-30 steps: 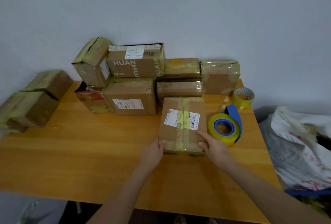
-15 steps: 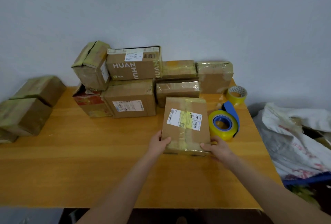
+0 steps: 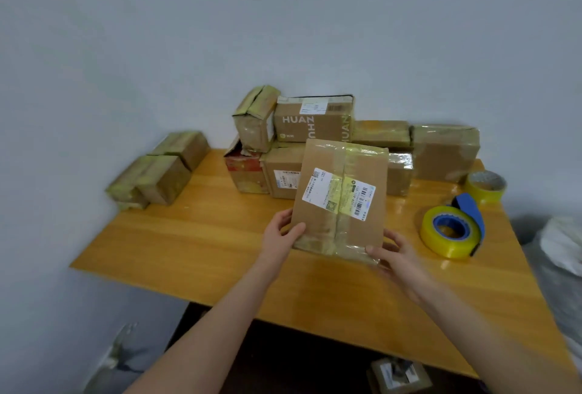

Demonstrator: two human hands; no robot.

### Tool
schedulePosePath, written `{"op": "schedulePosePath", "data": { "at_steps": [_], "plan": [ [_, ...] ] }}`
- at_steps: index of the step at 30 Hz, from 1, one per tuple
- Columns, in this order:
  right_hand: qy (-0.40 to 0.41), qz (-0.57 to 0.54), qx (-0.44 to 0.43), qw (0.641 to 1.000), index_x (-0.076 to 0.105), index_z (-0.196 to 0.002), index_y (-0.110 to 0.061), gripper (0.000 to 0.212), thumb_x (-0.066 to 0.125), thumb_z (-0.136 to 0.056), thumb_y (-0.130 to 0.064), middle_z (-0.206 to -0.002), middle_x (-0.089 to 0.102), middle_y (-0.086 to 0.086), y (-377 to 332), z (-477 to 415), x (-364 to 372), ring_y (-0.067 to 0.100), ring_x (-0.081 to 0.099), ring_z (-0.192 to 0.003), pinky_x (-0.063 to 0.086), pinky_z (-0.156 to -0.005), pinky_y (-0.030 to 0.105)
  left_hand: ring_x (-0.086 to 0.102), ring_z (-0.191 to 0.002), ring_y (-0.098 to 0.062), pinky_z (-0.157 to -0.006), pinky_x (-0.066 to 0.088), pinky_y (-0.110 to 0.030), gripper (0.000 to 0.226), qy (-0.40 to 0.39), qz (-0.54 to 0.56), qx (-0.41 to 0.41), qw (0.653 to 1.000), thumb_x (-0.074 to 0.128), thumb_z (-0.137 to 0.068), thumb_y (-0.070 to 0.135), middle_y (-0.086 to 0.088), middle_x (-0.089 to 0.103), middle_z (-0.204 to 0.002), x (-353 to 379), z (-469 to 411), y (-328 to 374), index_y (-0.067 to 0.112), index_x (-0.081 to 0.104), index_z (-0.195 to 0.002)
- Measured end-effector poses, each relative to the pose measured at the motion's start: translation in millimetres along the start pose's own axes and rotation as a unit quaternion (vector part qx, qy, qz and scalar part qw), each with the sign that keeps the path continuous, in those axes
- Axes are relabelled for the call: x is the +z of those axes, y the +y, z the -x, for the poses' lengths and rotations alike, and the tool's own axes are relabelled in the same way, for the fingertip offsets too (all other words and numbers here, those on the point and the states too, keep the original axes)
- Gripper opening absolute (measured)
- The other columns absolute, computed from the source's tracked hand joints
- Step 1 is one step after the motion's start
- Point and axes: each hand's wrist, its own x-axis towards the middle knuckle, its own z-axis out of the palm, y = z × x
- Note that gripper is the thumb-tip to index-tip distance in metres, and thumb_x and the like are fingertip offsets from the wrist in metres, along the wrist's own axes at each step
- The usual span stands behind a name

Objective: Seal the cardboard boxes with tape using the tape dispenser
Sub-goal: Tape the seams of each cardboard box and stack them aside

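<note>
Lifted within the last half second. Lying flat on the counter (image 3: 195, 236) then; now holding the labelled box (image 3: 341, 195) tipped up toward the camera, near edge low over the wood, far edge raised high enough to cover part of the stack of boxes (image 3: 315, 119) against the far wall. Cannot tell whether the near edge still touches the counter.

Gripping at the same two near corners as before. Left hand (image 3: 282, 234) at the near-left corner, thumb laid on the top face, fingers (image 3: 283, 214) curled round the left edge and under. Right hand (image 3: 395, 251) at the near-right corner, thumb on the taped near edge, fingers (image 3: 393, 234) wrapped round the right side. Pinching cardboard on both sides, with nothing else in either hand.

Already carrying yellowish tape down the middle seam and across the near edge, by the look of it. Probably turning the box to check it or to bring an untaped side up; cannot say which.

No taping under way. Tape dispenser (image 3: 452, 229) left untouched on the counter, well to the right of the box, yellow roll on a blue holder, with a spare roll (image 3: 485, 187) just beyond it. Likely next: set the box down with the open seam up, free the right hand, reach right for the dispenser.
</note>
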Motion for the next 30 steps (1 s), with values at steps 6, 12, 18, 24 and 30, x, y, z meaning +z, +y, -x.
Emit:
{"op": "schedulePosePath", "data": {
  "at_steps": [6,12,18,24,30],
  "plan": [
    [-0.081,0.071,-0.062,0.992,0.046,-0.135,-0.028,0.066,0.075,-0.08,-0.005,-0.12,0.059,0.002,-28,6,93,0.023,0.062,-0.107,0.058,-0.079,0.037,0.058,-0.088,-0.003,-0.062,0.049,-0.014,0.032,0.165,0.017,0.024,0.986,0.062,-0.093,0.027,0.002,0.059,-0.108,-75,7,16,0.018,0.051,-0.121],
    [-0.121,0.111,-0.089,0.982,0.046,-0.128,-0.04,0.065,0.08,-0.078,-0.019,-0.129,0.049,0.002,-41,-9,198,0.022,0.048,-0.121,0.053,-0.087,0.041,0.058,-0.092,-0.01,-0.065,0.044,-0.02,0.039,0.238,0.026,0.024,0.971,0.058,-0.094,0.033,-0.005,0.06,-0.113,-166,-21,11,0.014,0.05,-0.127],
    [-0.126,0.12,-0.126,0.977,0.043,-0.127,-0.037,0.059,0.076,-0.082,-0.017,-0.103,0.059,-0.004,-55,-65,344,0.013,0.06,-0.089,0.056,-0.083,0.039,0.055,-0.11,-0.019,-0.09,0.048,-0.034,0.048,0.268,-0.014,0.022,0.963,0.055,-0.095,0.039,-0.003,0.058,-0.123,-293,-109,5,0.015,0.047,-0.137],
    [-0.082,0.088,-0.019,0.993,0.051,-0.129,-0.024,0.054,0.075,-0.082,-0.033,-0.121,0.06,0.005,-48,-150,480,0.021,0.061,-0.102,0.056,-0.08,0.034,0.051,-0.123,-0.021,-0.104,0.041,-0.036,0.05,0.236,-0.134,-0.012,0.962,0.057,-0.095,0.033,-0.003,0.054,-0.136,-416,-220,0,0.012,0.049,-0.14],
    [-0.053,0.06,0.019,0.997,0.047,-0.139,-0.018,0.054,0.068,-0.09,-0.023,-0.122,0.059,0.006,-63,-221,581,0.027,0.06,-0.108,0.055,-0.09,0.039,0.055,-0.118,-0.021,-0.098,0.043,-0.033,0.044,0.223,-0.204,0.006,0.953,0.054,-0.096,0.025,-0.002,0.057,-0.133,-492,-312,19,0.015,0.051,-0.139]
  ]
}}
